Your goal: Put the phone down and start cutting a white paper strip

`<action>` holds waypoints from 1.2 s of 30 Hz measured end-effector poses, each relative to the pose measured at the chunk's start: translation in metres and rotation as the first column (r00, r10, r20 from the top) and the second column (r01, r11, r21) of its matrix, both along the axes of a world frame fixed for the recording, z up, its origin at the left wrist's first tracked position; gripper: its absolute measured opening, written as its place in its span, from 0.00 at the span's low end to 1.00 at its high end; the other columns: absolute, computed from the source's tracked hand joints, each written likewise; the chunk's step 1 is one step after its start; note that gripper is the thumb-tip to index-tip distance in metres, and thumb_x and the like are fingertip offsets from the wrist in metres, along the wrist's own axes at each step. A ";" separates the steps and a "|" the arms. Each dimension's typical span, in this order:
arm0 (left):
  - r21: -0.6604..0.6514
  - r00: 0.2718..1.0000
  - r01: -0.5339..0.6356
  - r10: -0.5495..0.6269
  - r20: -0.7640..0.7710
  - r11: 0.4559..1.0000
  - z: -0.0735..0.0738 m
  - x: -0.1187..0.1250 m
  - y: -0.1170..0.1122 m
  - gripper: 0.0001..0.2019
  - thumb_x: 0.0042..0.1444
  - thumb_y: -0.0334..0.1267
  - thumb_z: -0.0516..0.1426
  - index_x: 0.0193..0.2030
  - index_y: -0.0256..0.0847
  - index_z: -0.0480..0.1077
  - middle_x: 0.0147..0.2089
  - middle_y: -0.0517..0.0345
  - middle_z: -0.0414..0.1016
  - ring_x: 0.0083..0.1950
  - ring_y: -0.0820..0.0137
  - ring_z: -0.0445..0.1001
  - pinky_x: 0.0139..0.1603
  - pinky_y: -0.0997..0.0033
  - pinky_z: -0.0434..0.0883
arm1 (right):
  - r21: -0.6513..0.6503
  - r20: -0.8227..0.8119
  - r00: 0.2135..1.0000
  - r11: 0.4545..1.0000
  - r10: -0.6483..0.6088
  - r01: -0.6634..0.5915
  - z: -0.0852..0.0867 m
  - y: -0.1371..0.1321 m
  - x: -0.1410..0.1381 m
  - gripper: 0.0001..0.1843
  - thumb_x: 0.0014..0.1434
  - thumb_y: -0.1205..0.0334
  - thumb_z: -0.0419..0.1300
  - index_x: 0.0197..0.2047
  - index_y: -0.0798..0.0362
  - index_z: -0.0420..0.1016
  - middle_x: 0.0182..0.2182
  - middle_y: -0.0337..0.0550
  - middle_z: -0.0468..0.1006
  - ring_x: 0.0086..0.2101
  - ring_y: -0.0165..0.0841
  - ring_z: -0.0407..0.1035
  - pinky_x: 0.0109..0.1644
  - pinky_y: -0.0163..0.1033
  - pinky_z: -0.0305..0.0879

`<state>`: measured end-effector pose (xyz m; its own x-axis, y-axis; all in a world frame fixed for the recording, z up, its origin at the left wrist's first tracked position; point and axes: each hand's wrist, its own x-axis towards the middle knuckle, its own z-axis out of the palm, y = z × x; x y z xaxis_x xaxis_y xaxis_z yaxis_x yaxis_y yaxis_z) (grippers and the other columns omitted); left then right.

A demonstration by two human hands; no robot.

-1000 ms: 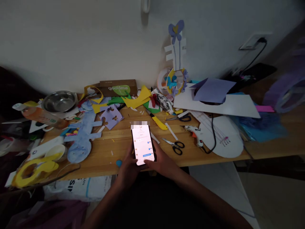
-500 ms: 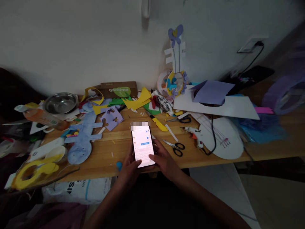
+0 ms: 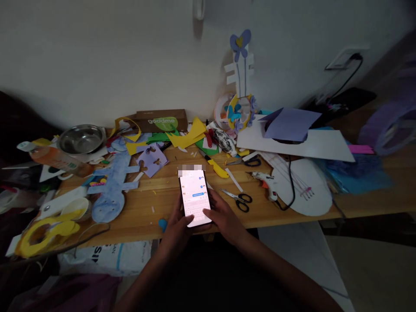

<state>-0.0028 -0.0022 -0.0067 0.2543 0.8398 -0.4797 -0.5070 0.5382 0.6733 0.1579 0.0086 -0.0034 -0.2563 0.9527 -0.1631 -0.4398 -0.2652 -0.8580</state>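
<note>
I hold a lit phone [image 3: 195, 197] upright in both hands above the front edge of a wooden table [image 3: 146, 208]. My left hand [image 3: 175, 232] grips its lower left side, thumb on the screen. My right hand [image 3: 224, 219] grips its right side, with the thumb over the on-screen keyboard. Black-handled scissors [image 3: 238, 199] lie just right of my right hand. A small blue paper piece [image 3: 161, 223] sits by my left hand.
Craft clutter covers the table: a glue gun [image 3: 264, 180] with its black cord, a yellow utility knife [image 3: 217, 168], second scissors [image 3: 247, 162], coloured paper scraps, a blue cut-out [image 3: 112, 190], a steel bowl [image 3: 81, 138], a cardboard box [image 3: 160, 120], white sheets [image 3: 312, 145], a paper flower decoration [image 3: 240, 82].
The screen switched from a chat view to one with a keyboard showing. My right thumb moved up onto the keyboard. The view shifted only slightly.
</note>
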 end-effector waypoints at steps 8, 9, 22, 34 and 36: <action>0.001 0.997 -0.011 0.011 0.079 1.000 -0.002 -0.001 0.000 0.47 0.50 0.30 0.63 0.73 0.60 0.50 0.69 0.50 0.66 0.61 0.47 0.73 0.54 0.43 0.77 | 0.011 0.016 1.000 1.000 -0.009 0.009 -0.004 0.001 0.000 0.30 0.57 0.65 0.63 0.62 0.44 0.66 0.59 0.43 0.75 0.59 0.43 0.70 0.65 0.56 0.65; -0.001 0.996 -0.018 0.018 0.082 1.000 -0.003 -0.002 0.000 0.47 0.49 0.30 0.63 0.73 0.60 0.49 0.69 0.50 0.66 0.60 0.47 0.73 0.53 0.43 0.77 | 0.016 0.013 1.000 1.000 -0.005 0.004 -0.005 0.001 0.001 0.31 0.57 0.64 0.63 0.63 0.43 0.66 0.60 0.43 0.75 0.59 0.44 0.70 0.64 0.56 0.65; 0.027 0.996 0.027 -0.029 0.080 0.999 -0.003 -0.006 0.001 0.42 0.52 0.31 0.61 0.72 0.57 0.53 0.67 0.49 0.69 0.64 0.45 0.70 0.54 0.43 0.76 | 0.100 0.135 0.983 0.986 0.120 -0.134 -0.007 0.001 0.015 0.39 0.60 0.59 0.63 0.71 0.42 0.55 0.66 0.45 0.68 0.64 0.45 0.63 0.67 0.59 0.62; 0.018 0.995 -0.007 0.005 0.095 1.000 0.005 -0.002 0.001 0.39 0.52 0.29 0.59 0.71 0.54 0.56 0.65 0.49 0.72 0.64 0.48 0.70 0.59 0.44 0.73 | 0.136 0.358 0.932 0.985 0.052 -0.107 -0.018 -0.001 0.009 0.41 0.60 0.57 0.67 0.70 0.42 0.53 0.68 0.48 0.64 0.65 0.45 0.62 0.68 0.58 0.60; 0.009 0.994 -0.017 0.016 0.104 1.000 0.006 -0.001 0.001 0.39 0.53 0.29 0.58 0.72 0.53 0.56 0.63 0.48 0.73 0.62 0.49 0.72 0.59 0.44 0.72 | 0.121 0.329 0.943 0.987 0.059 -0.104 -0.017 0.000 0.009 0.37 0.61 0.54 0.67 0.68 0.42 0.57 0.66 0.48 0.67 0.64 0.44 0.64 0.67 0.57 0.61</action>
<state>-0.0037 -0.0008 -0.0010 0.2885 0.8489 -0.4429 -0.5835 0.5226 0.6216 0.1671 0.0081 -0.0200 -0.2885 0.9497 -0.1216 -0.1145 -0.1603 -0.9804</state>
